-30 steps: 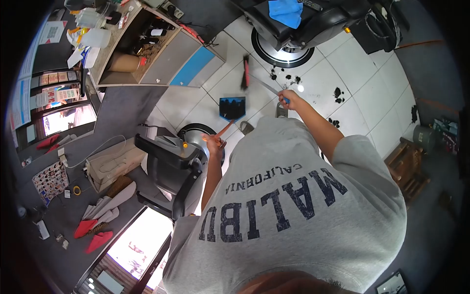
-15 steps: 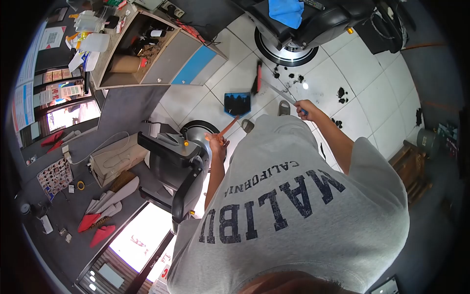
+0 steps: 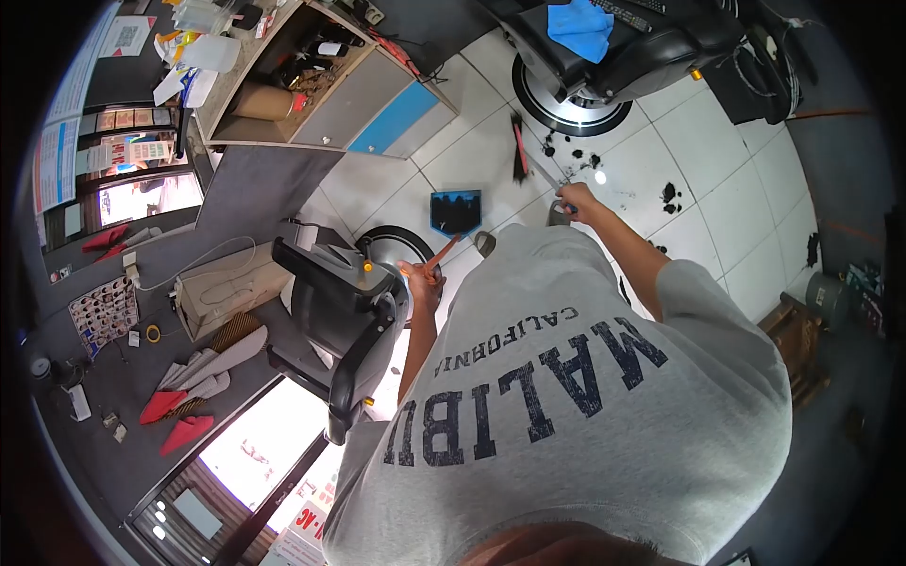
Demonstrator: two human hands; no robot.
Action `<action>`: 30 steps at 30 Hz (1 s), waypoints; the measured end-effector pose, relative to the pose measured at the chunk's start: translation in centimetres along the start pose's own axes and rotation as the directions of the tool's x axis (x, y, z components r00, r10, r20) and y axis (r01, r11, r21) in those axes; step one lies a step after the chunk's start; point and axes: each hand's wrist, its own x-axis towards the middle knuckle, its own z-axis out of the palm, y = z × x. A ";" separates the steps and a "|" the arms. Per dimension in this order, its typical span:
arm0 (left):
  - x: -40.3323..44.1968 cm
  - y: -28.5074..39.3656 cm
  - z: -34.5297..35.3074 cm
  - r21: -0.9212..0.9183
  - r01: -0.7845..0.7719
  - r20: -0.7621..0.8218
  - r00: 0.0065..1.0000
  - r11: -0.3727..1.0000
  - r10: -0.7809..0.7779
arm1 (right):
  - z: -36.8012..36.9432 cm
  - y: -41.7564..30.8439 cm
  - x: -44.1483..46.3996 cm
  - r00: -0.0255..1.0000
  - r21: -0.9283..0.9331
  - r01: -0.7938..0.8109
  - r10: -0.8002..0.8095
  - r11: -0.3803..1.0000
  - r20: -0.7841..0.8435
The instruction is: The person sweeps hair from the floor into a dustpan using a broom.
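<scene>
My left hand point(image 3: 422, 281) is closed around the orange-red handle of a dustpan point(image 3: 455, 200). The pan has a blue rim, lies on the tiles and shows a dark mass inside that looks like hair. My right hand point(image 3: 577, 202) grips the pole of a broom point(image 3: 519, 156), whose red head with black bristles touches the floor beyond the dustpan and to its right. Black hair clumps point(image 3: 578, 153) lie right of the broom head, close to a chair's round base. Another hair clump point(image 3: 671, 196) is farther right.
A black salon chair point(image 3: 344, 307) stands close on my left. Ahead is a second chair point(image 3: 651, 47) with a blue cloth point(image 3: 578, 28) on it. A cabinet point(image 3: 349, 104) with open shelves is ahead left, and a wooden stool point(image 3: 795, 349) is at right.
The view has shifted slightly. My right hand has moved a little forward and left with the broom, and the broom head has turned more upright in view. The left hand still holds the dustpan.
</scene>
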 end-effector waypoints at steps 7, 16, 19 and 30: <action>-0.4 -0.2 -2.0 -0.024 0.010 -0.053 0.999 1.000 -0.011 | 3.9 -1.0 7.3 0.931 0.237 -0.273 0.195 0.932 0.307; 2.6 0.6 -4.2 0.057 0.037 0.027 0.999 0.998 -0.039 | 1.5 3.4 3.9 0.949 0.491 -0.316 0.262 0.812 0.177; 3.7 0.9 -3.9 0.112 0.051 0.101 0.993 0.992 -0.062 | 0.5 5.3 -1.3 0.984 0.503 -0.179 0.154 0.846 0.092; 11.0 3.4 0.1 0.399 0.010 0.335 0.929 0.917 -0.156 | 0.5 6.4 -7.4 0.851 -0.708 0.133 -0.445 0.694 -0.277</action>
